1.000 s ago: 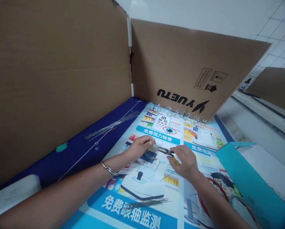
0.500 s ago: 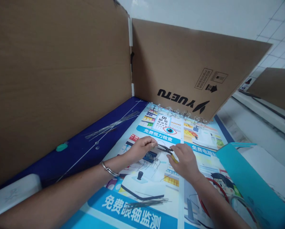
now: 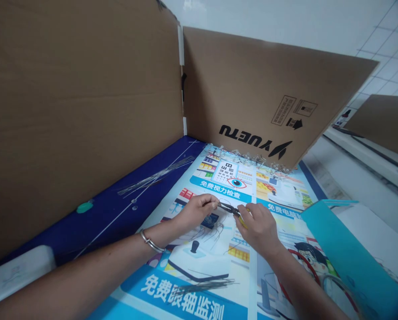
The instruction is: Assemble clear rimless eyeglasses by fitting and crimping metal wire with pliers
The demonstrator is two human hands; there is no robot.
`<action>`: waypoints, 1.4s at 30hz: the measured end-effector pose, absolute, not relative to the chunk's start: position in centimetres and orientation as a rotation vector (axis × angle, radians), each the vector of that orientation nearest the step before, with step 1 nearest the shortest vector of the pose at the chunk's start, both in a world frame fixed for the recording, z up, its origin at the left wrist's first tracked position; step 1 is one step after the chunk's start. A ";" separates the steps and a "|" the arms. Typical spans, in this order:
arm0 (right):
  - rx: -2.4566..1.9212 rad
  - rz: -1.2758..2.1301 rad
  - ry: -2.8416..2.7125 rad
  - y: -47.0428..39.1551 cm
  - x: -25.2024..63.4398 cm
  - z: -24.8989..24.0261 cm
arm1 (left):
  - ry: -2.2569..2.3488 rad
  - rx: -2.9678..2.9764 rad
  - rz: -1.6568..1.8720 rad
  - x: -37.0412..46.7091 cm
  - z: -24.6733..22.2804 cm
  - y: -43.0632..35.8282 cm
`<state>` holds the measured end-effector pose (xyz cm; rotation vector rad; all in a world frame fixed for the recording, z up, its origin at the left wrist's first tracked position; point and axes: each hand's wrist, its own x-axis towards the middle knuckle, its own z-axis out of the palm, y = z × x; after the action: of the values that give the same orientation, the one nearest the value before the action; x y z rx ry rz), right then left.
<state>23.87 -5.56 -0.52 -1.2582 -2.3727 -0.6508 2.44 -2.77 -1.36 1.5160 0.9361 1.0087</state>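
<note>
My right hand (image 3: 259, 226) is closed around the yellow-handled pliers (image 3: 231, 209), whose dark jaws point left. The jaw tips reach the fingertips of my left hand (image 3: 199, 211), where thumb and forefinger are pinched together on what looks like a thin wire, mostly hidden by the fingers. Below the hands, several loose bent wires (image 3: 215, 233) are spread over the printed sheet (image 3: 205, 262). Closer to me lies a bundle of straight wires (image 3: 207, 286).
Cardboard walls (image 3: 275, 80) stand at the left and back. Small clear wire-like pieces (image 3: 248, 156) line the back wall's foot. Long thin wires (image 3: 155, 175) lie on the blue strip at left. A teal folder-like sheet (image 3: 355, 258) is at right, a white object (image 3: 19, 275) at lower left.
The pliers have turned slightly in my right hand, and their jaws now show more plainly at my left fingertips. Both hands have shifted only a little.
</note>
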 end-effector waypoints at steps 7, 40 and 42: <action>-1.269 -0.731 -2.388 -5.6 23.9 -0.7 | 0.923 1.491 1.003 2.5 -1.3 -2.9; -1.245 -0.812 -2.400 -5.7 23.7 -0.8 | 0.989 1.467 1.000 2.6 -1.5 -2.8; -1.262 -0.796 -2.393 -5.7 23.6 -0.8 | 0.987 1.476 0.995 2.6 -1.5 -2.8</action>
<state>23.58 -5.71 -0.76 -1.2619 -2.3930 -0.7956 2.58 -2.76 -1.52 1.4761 0.9873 0.9953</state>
